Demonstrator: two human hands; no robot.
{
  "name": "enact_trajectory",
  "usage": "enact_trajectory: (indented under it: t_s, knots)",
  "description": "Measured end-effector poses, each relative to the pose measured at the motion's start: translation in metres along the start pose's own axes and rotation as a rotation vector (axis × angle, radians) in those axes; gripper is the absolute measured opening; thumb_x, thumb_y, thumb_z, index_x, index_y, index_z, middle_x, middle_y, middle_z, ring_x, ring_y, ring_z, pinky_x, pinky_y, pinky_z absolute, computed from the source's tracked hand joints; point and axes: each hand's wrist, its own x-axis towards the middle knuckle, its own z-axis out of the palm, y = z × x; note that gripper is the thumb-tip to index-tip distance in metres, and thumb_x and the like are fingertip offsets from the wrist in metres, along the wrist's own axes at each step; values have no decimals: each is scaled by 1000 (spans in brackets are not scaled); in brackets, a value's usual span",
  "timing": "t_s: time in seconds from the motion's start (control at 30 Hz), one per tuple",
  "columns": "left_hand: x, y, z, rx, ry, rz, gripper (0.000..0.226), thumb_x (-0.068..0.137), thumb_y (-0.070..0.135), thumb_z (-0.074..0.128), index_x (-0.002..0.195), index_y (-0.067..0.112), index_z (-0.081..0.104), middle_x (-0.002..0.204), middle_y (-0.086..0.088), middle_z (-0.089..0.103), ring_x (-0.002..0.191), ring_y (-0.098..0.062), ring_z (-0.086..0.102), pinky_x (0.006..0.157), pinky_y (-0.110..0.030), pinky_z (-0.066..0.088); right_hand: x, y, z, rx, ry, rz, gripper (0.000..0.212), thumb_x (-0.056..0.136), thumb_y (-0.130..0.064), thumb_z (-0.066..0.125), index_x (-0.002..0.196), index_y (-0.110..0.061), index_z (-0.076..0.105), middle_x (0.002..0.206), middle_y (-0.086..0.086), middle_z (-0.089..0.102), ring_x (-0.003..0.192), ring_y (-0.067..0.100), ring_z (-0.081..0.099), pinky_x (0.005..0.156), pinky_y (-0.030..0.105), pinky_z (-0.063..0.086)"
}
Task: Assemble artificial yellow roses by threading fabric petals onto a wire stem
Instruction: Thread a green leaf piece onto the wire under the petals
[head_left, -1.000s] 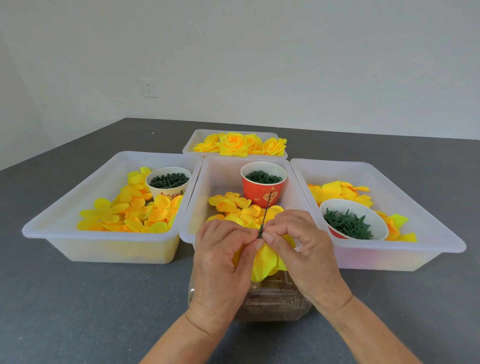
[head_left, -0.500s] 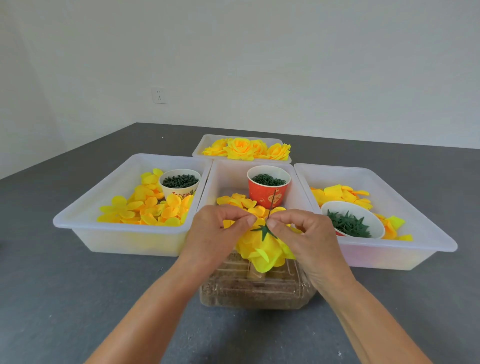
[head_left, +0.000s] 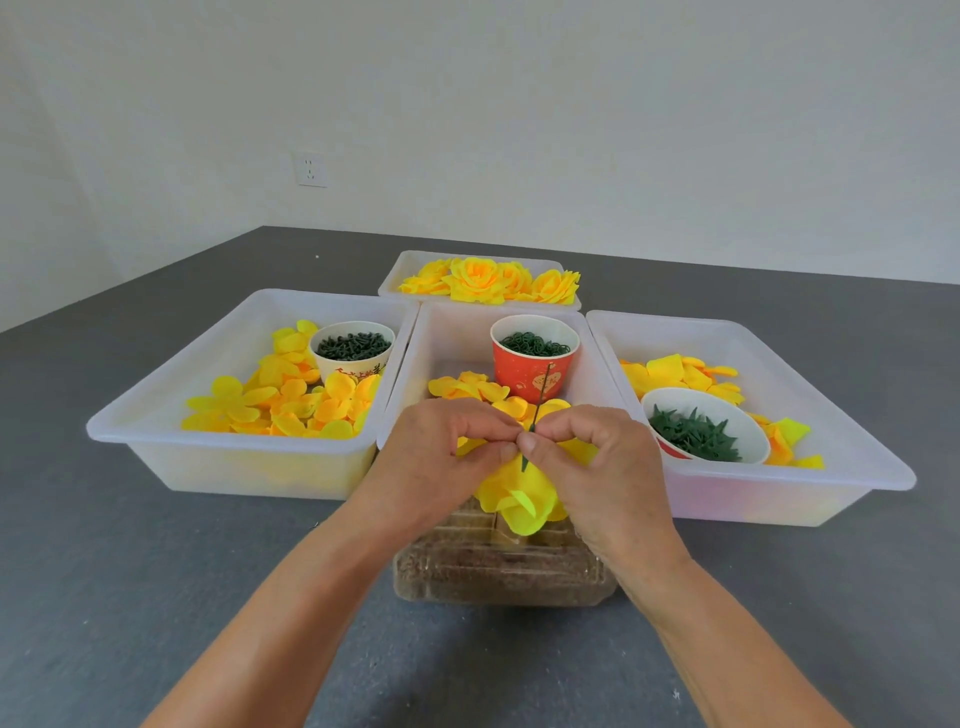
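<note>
Where both hands meet above the near-middle of the dark grey counter (head_left: 130, 597), a thin green wire stem (head_left: 540, 400) rises tilted from a half-built yellow fabric rose (head_left: 519, 493). The left hand (head_left: 441, 467) and right hand (head_left: 597, 467) pinch it from either side, thumbs and forefingers curled tight at the stem's base; a green piece seems to sit there, mostly hidden. Beneath the rose lies a clear plastic clamshell box (head_left: 498, 577). Just behind stands the middle white plastic tray (head_left: 452, 332) with loose yellow petals (head_left: 457, 387) and a red paper cup of green rings (head_left: 534, 358). Trays flank it: the left tray (head_left: 156, 415) with petals and a cream cup (head_left: 352, 353), the right tray (head_left: 831, 467) with a white bowl of green leaves (head_left: 701, 431). Toward the far edge, a small tray (head_left: 395, 275) holds finished yellow roses (head_left: 483, 278).
</note>
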Motion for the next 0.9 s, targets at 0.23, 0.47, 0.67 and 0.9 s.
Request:
enact_trajectory:
  t_s: [0.23, 0.47, 0.67, 0.9]
  knots:
    - [1, -6, 5, 71, 87, 101, 12, 78, 9, 73, 86, 18, 77, 84, 24, 63, 93, 1, 57, 84, -15, 44, -4, 13, 8, 32, 93, -109, 18, 74, -13, 76, 66, -25, 65, 74, -15, 63, 88, 11, 58, 79, 17, 42]
    - [-2, -11, 13, 143, 168, 205, 15, 76, 22, 66, 79, 13, 77, 82, 12, 69, 90, -3, 56, 85, -24, 46, -4, 18, 12, 49, 132, -174, 13, 76, -18, 73, 67, -22, 65, 73, -9, 62, 85, 14, 57, 75, 19, 43]
    - [-2, -7, 7, 113, 103, 124, 12, 81, 15, 70, 82, 26, 77, 83, 17, 72, 89, 2, 58, 84, -20, 44, -5, 12, 6, 4, 80, -106, 16, 76, -18, 75, 67, -28, 67, 76, -14, 63, 89, 5, 56, 78, 17, 42]
    - [15, 13, -9, -154, 41, -52, 10, 77, 21, 74, 79, 31, 74, 83, 12, 73, 84, -1, 66, 81, -27, 52, 3, 2, -5, 298, -148, 70, 37, 77, -4, 71, 69, -39, 74, 76, -12, 73, 78, 5, 66, 76, 29, 50]
